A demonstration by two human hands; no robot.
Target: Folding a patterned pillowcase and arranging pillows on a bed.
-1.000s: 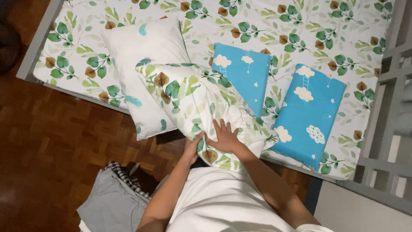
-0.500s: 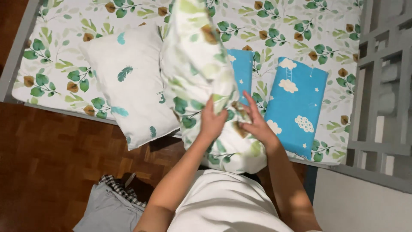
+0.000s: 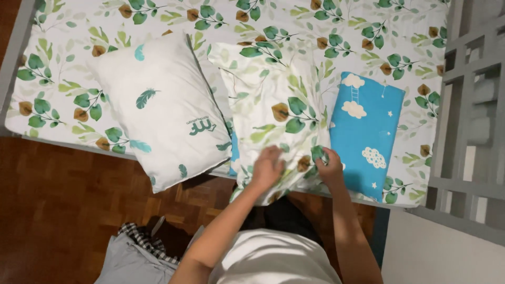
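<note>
Two hands: both at the near end of the leaf-print pillow, which lies on the bed straight ahead of them.
Left hand: fingers curled down and pinching the loose cover at the pillow's open end.
Right hand: closed round a bunch of the same fabric, just beside the left hand.
Pillow feel: judged soft, light and squashy; the cover looks thin, limp and prone to wrinkle, not slippery, not fragile.
Where to grip: the slack hem under the fingers gives the surest hold; the plump middle would only dent.
Left of the hands: a white pillow with feather marks, overhanging the bed edge, near the leaf pillow.
Right of the hands: a blue cloud-print pillow, touching the leaf pillow's side.
Edges: the bed edge runs just under both wrists; grey railing rises well to the right.
Open room: bare sheet beyond the pillows; wooden floor below left, with grey and checked clothes by the left elbow.
</note>
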